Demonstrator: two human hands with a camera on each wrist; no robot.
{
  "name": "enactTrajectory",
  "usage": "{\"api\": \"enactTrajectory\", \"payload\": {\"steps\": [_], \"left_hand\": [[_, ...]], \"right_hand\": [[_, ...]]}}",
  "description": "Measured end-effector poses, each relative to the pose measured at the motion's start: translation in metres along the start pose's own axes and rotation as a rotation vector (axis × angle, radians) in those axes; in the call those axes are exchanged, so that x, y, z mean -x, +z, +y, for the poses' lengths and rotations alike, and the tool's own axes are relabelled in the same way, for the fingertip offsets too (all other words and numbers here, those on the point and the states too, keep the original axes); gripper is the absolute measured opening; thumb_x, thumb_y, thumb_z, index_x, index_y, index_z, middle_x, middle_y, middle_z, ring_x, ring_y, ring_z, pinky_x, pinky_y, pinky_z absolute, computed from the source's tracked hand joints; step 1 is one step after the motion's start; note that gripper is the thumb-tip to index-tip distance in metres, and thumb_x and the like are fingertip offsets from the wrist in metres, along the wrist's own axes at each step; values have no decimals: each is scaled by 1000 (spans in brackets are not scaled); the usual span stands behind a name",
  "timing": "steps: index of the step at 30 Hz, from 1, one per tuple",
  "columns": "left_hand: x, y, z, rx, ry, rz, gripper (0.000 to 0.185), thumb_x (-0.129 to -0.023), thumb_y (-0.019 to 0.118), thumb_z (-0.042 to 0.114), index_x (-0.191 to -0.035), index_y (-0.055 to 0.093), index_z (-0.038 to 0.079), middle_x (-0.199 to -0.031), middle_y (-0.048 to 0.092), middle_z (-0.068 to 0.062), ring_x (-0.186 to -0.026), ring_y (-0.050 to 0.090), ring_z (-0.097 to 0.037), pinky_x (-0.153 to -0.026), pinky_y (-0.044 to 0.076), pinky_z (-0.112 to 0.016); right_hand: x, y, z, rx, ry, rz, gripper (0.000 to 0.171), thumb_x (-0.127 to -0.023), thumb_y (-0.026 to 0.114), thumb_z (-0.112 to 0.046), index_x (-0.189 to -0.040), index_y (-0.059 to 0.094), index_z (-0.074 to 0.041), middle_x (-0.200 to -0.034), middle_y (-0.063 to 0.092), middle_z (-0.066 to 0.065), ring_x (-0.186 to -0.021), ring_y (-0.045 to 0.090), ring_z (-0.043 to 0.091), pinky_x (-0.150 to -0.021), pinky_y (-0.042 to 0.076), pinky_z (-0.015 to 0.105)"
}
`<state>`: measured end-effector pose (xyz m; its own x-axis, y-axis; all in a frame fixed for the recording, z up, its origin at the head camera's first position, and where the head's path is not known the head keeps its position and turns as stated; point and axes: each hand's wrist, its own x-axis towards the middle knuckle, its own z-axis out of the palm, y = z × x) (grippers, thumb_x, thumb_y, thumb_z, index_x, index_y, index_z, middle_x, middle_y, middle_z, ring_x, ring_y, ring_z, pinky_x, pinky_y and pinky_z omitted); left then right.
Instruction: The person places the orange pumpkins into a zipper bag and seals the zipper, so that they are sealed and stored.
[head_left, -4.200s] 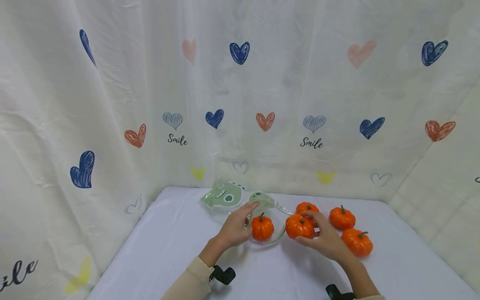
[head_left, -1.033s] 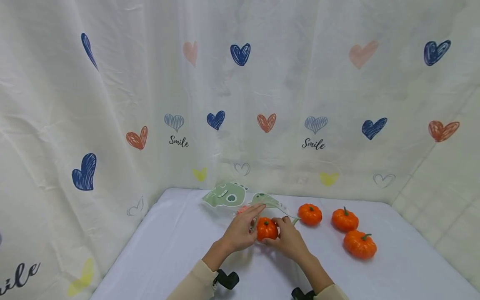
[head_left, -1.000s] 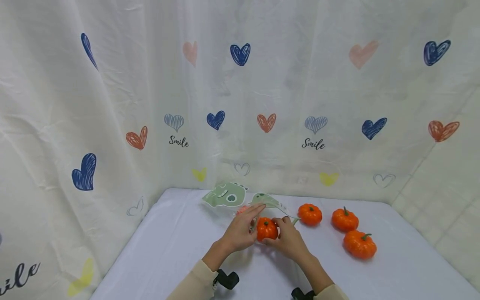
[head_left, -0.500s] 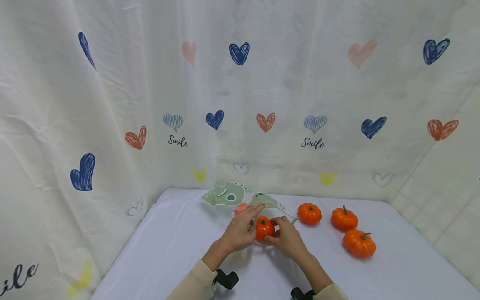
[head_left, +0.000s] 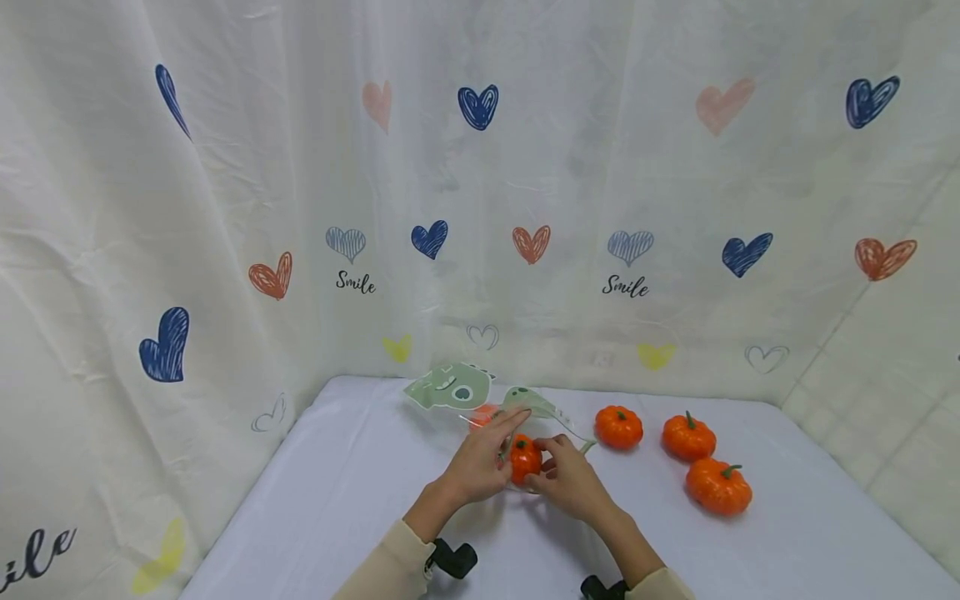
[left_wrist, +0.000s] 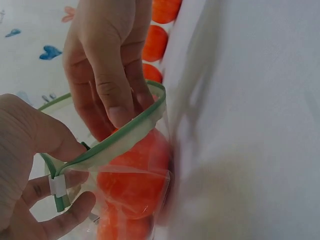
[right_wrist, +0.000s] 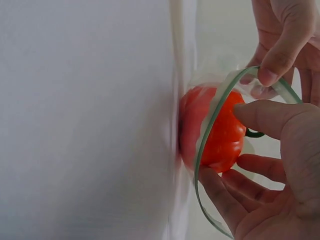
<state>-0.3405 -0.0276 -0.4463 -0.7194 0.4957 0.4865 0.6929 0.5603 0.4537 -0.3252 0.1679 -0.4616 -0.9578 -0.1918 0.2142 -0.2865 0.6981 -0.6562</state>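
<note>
My left hand (head_left: 477,462) pinches the green-edged rim (left_wrist: 125,131) of a clear zip bag (head_left: 454,388) with a green cartoon print. At the mouth, a small orange pumpkin (head_left: 527,460) sits partly behind the clear film. Thumb and fingertips of my right hand (head_left: 576,479) hold it; in the right wrist view that hand (right_wrist: 280,165) reaches through the rim to the pumpkin (right_wrist: 225,135). Deeper in the bag lies another pumpkin (head_left: 481,415), partly covered by my left hand. A white slider (left_wrist: 57,185) hangs on the rim by my left fingers.
Three more orange pumpkins stand to the right on the white cloth: one at the back (head_left: 618,427), one farther right (head_left: 688,437) and one nearer (head_left: 718,487). A white curtain (head_left: 555,317) printed with hearts hangs behind the table.
The right hand has brought its pumpkin left from beside the bag into the mouth. Over the last second it edges slightly farther left and inward. The left hand stays at the rim.
</note>
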Motion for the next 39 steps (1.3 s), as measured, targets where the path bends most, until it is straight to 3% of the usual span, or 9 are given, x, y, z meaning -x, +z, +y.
{"api": "enactTrajectory", "payload": {"steps": [12, 19, 27, 34, 39], "left_hand": [[1, -3, 1, -7, -57, -21, 85, -80, 72, -4, -157, 43, 20, -164, 41, 0, -144, 50, -23, -92, 55, -18], [1, -5, 0, -1, -50, -17, 85, -79, 72, -5, -156, 44, 18, -164, 41, 2, -142, 52, -23, -86, 55, -14], [1, -6, 1, 3, -47, -24, 84, -80, 72, -5, -156, 44, 17, -163, 42, -1, -146, 48, -23, -98, 55, -24], [1, -5, 4, 23, -63, -43, 82, -83, 70, -6, -157, 43, 18, -165, 39, -1, -151, 40, -24, -108, 51, -35], [1, -4, 3, 22, -27, -34, 81, -83, 68, -7, -156, 43, 17, -164, 41, -2, -152, 39, -23, -112, 48, -39]], "right_hand": [[2, -4, -5, -14, 6, -30, 50, -85, 81, -20, -130, 65, -5, -119, 61, 10, -98, 66, 23, -83, 62, 40], [1, -14, -2, -1, -54, -58, 46, -86, 81, -22, -126, 66, -7, -112, 64, 8, -91, 67, 18, -77, 61, 29], [-1, -43, -4, -24, -93, -150, 35, -92, 75, -23, -122, 67, -9, -96, 69, 1, -85, 63, 16, -68, 56, 21], [0, -73, 3, -48, -34, -43, 31, -94, 73, -32, -120, 69, -16, -97, 69, 0, -86, 63, 15, -69, 57, 23], [2, -93, 14, -5, -3, 37, 34, -97, 69, -34, -125, 66, -15, -104, 71, 2, -92, 65, 16, -76, 58, 24]]}}
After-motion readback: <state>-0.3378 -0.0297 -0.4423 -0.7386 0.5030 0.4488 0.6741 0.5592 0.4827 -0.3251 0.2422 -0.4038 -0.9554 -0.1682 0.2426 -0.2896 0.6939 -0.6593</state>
